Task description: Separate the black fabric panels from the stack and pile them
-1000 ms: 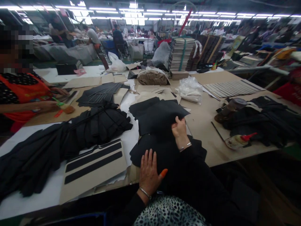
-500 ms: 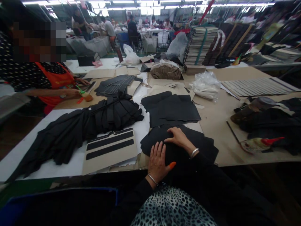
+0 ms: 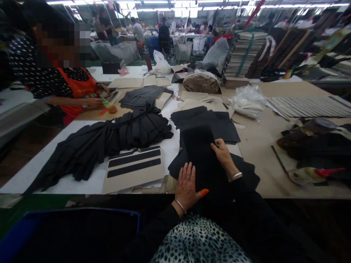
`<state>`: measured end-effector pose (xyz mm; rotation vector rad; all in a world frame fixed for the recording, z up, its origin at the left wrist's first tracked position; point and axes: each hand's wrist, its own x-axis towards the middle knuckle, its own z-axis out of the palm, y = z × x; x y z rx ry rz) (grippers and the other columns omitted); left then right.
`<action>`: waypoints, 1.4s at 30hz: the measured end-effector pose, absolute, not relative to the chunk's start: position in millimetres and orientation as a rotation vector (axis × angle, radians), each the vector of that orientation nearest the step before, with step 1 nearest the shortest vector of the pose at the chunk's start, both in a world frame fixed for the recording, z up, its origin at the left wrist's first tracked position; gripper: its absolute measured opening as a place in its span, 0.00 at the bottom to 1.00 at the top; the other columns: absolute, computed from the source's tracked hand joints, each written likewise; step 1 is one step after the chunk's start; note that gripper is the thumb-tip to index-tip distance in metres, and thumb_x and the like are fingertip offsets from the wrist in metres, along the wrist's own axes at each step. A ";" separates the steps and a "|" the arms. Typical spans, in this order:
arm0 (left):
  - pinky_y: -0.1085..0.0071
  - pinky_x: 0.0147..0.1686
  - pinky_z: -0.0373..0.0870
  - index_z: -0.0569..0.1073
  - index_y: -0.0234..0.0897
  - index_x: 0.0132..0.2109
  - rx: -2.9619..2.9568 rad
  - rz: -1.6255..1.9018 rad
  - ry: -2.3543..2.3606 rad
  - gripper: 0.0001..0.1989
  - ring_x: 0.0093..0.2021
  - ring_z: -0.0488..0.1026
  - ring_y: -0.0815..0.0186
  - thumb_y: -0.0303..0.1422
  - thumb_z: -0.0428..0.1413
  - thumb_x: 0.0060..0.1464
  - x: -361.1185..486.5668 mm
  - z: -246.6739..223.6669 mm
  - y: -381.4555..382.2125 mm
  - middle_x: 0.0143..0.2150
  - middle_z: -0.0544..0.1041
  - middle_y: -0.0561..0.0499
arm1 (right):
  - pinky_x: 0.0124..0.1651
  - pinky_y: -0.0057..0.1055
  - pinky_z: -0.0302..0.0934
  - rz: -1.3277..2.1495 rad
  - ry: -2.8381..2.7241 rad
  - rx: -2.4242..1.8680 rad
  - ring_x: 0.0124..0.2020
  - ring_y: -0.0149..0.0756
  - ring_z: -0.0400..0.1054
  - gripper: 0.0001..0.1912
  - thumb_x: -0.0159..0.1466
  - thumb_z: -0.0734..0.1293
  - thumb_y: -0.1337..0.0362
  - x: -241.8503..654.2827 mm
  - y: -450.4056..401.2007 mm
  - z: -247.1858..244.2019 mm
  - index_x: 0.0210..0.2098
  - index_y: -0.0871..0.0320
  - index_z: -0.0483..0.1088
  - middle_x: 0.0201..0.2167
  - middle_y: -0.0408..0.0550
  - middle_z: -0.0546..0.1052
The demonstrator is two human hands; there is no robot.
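Note:
My right hand (image 3: 223,155) pinches the right edge of a black sheet (image 3: 197,142), its far end lifted off the pieces beneath. My left hand (image 3: 187,184) lies flat with fingers stretched out on the near left part of the black pieces; an orange cover sits on its thumb. Under both hands spreads a pile of black cut pieces (image 3: 246,173) at the table's front edge. Just beyond lies another stack of black pieces (image 3: 226,126). Left of my hands is a beige board (image 3: 131,180) bearing black strips.
A bundle of black strips (image 3: 134,129) lies to the left. At the right are a bottle with a red tip (image 3: 309,175), a thin stick (image 3: 279,159) and a dark jar (image 3: 315,128). A co-worker in an orange apron (image 3: 78,86) works at far left. A blue bin (image 3: 82,210) stands below.
My right hand has taken hold of a black sheet and raised its far end from the pile. My left hand stays flat on the pieces. The view has shifted slightly left.

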<state>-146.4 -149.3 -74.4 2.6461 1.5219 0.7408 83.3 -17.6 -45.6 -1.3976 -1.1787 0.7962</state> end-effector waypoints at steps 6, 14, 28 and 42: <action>0.44 0.69 0.56 0.51 0.28 0.72 2.643 0.756 1.553 0.49 0.74 0.49 0.45 0.55 0.58 0.56 -145.9 -76.6 -146.8 0.73 0.57 0.33 | 0.52 0.35 0.66 0.666 -0.605 -1.341 0.43 0.33 0.70 0.16 0.60 0.64 0.52 103.7 39.8 -32.9 0.44 0.54 0.64 0.45 0.46 0.75; 0.44 0.69 0.56 0.55 0.29 0.71 2.660 0.731 1.537 0.45 0.74 0.51 0.46 0.51 0.59 0.56 -146.4 -74.9 -145.6 0.72 0.59 0.35 | 0.48 0.38 0.66 0.741 -0.888 -1.482 0.40 0.39 0.69 0.26 0.48 0.76 0.47 77.0 15.5 -44.6 0.41 0.55 0.73 0.37 0.46 0.76; 0.42 0.68 0.56 0.50 0.30 0.73 2.593 0.739 1.570 0.50 0.74 0.49 0.44 0.51 0.61 0.54 -141.8 -74.9 -145.8 0.73 0.57 0.33 | 0.47 0.41 0.62 0.549 -1.934 -1.523 0.45 0.46 0.71 0.10 0.64 0.69 0.61 33.1 -60.7 -35.5 0.46 0.46 0.75 0.43 0.46 0.80; 0.52 0.63 0.70 0.71 0.38 0.61 2.712 0.893 1.387 0.20 0.65 0.67 0.53 0.33 0.56 0.62 -185.8 -92.9 -186.0 0.60 0.74 0.42 | 0.46 0.33 0.60 0.725 -0.973 -1.408 0.37 0.37 0.64 0.15 0.59 0.66 0.49 72.8 9.6 -38.2 0.36 0.54 0.68 0.32 0.42 0.70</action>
